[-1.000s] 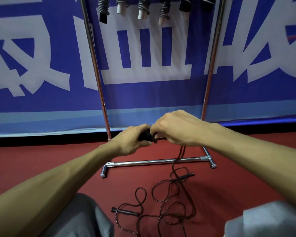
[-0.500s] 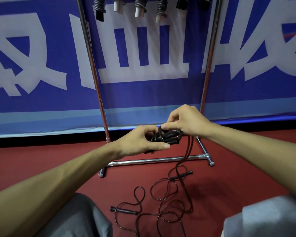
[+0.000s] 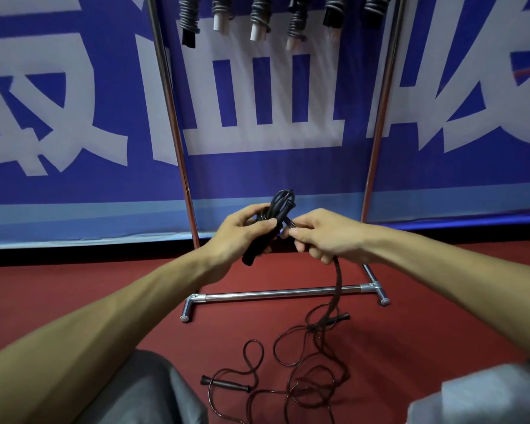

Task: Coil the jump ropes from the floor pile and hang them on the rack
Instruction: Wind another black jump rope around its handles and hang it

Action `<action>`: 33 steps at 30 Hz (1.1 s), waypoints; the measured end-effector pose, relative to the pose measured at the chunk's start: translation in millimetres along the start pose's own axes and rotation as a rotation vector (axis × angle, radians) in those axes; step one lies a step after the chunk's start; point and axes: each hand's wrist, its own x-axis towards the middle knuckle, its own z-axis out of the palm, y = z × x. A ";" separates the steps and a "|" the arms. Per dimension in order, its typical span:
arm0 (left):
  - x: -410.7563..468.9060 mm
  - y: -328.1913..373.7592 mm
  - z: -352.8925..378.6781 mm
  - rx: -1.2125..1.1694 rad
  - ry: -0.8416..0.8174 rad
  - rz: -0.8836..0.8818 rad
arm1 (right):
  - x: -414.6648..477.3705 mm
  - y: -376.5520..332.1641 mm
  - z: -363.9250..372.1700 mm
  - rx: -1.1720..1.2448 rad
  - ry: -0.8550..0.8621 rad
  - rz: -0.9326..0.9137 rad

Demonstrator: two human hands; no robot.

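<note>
Up above the left fingers (image 3: 266,223) sits the coil (image 3: 283,201); left hand (image 3: 242,237) grips the handle (image 3: 253,254), right hand (image 3: 328,237) pinches the trailing jump rope (image 3: 337,280). Wrap snug, feed slack evenly.

A large blue banner (image 3: 74,185) covers the whole wall at the back. On it stand very big white characters (image 3: 257,139). The edges of the view cut them, so they cannot be read in full. Near the top middle the banner gives back the light in pale streaks. Along its lower part runs a light blue band (image 3: 74,215), and under this band there is a thin pale edge. Below the banner a black strip (image 3: 74,255) lies where the wall meets the ground. The floor (image 3: 441,301) is dark red and smooth, without pattern. At the right, along the bottom of the banner, a narrow blue-violet line (image 3: 471,220) glows.
</note>
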 end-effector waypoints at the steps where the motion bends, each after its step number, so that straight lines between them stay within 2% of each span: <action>1: 2.0 -0.9 0.1 0.018 0.028 0.009 | -1.1 -3.4 1.1 0.010 -0.016 0.024; 3: 7.4 -3.2 -2.1 0.060 0.107 0.012 | -3.6 -8.1 2.4 0.040 -0.070 0.090; 5: 13.5 -8.7 -8.8 0.117 0.191 -0.004 | -9.3 -11.5 3.3 -0.029 -0.161 0.143; 8: 18.2 -18.8 -26.8 0.282 0.260 -0.041 | -16.7 -16.1 5.7 -0.457 -0.249 0.063; 10: 14.4 -21.5 -33.7 0.445 0.216 -0.048 | -15.5 -18.2 4.6 -0.704 -0.141 -0.124; 13: 7.8 -17.7 -24.9 0.721 0.069 0.000 | -15.4 -18.7 -0.1 -0.808 -0.011 -0.305; 16: 3.7 -14.7 -8.2 0.875 -0.137 0.041 | -12.6 -15.5 -4.6 -0.819 0.075 -0.351; 18: 0.5 -13.3 3.1 0.829 -0.296 0.079 | -9.1 -13.0 -8.5 -0.704 0.148 -0.370; 20: -4.6 -11.1 15.4 0.681 -0.412 0.105 | -5.2 -8.1 -13.4 -0.577 0.243 -0.367; 24: -11.8 -5.1 28.7 0.472 -0.482 0.088 | -2.1 7.5 -26.9 -0.458 0.344 -0.261; 29: -16.1 4.8 34.3 0.289 -0.425 0.019 | -0.2 21.8 -36.7 -0.371 0.403 -0.174; 33: -12.0 5.5 35.1 0.198 -0.249 -0.038 | 2.8 26.2 -32.9 -0.454 0.423 -0.125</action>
